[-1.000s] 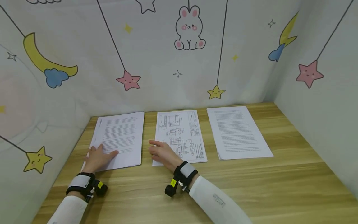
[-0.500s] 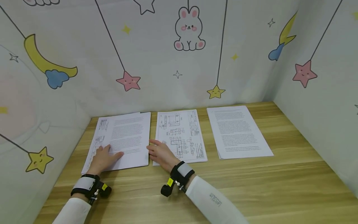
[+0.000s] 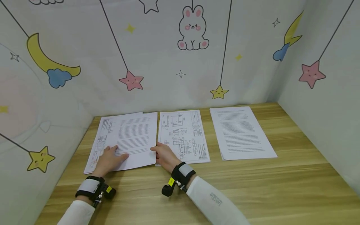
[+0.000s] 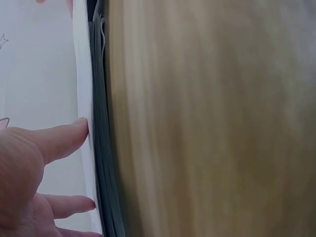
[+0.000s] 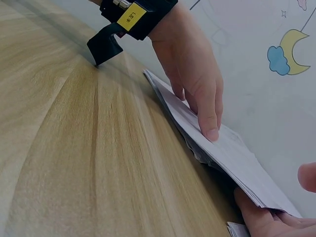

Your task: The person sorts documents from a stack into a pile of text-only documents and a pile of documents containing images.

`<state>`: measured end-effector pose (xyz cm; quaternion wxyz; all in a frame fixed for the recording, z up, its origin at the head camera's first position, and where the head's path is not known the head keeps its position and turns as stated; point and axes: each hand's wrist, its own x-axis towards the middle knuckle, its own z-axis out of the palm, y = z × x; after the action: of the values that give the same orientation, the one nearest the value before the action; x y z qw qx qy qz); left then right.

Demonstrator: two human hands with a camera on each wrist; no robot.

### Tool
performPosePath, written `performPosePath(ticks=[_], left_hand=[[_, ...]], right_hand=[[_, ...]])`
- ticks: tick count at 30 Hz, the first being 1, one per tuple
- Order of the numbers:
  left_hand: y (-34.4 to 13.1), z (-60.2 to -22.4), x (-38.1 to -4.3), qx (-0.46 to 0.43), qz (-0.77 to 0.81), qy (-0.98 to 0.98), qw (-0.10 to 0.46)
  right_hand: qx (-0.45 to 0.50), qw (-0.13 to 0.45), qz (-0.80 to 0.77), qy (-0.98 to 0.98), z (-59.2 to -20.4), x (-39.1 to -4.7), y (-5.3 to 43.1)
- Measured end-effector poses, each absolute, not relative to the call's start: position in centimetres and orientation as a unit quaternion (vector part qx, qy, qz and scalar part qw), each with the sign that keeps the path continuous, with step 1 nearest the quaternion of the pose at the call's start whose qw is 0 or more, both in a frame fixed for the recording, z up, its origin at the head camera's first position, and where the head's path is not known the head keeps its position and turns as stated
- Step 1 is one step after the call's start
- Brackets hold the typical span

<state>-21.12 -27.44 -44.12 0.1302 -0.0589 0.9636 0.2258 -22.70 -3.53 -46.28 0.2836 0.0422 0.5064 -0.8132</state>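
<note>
Head view, papers on a desk. Text sheets: toward the desk's far left corner, lapped over drawing sheets that show along the left. Left hand: fingers spread, resting on the text sheets. Right hand: fingers under their right edge, thumb raised clear, gap wide. Middle pile: just beside, near the desk's far edge. Handling, as judged: light left pressure, sheets lifted together, corners square, the middle pile undisturbed.
</note>
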Motion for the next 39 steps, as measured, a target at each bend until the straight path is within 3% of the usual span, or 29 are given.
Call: performPosePath(ticks=[19,28,39], left_hand=[[-24.1,-44.7,-20.7,-0.048,0.247,0.961,0.112],[-23.3,-44.7,-21.2,-0.058,0.316,0.941,0.107],[-21.8,-43.8,-21.8,-0.108,0.480,0.869,0.040]], right_hand=[[0.063,0.234,-0.790,0.564,-47.1,-22.5,-2.7],[0.056,0.243,-0.793,0.555,-46.0,-22.4,-0.6],[0.014,0.230,-0.809,0.540,-44.5,-22.4,2.3]])
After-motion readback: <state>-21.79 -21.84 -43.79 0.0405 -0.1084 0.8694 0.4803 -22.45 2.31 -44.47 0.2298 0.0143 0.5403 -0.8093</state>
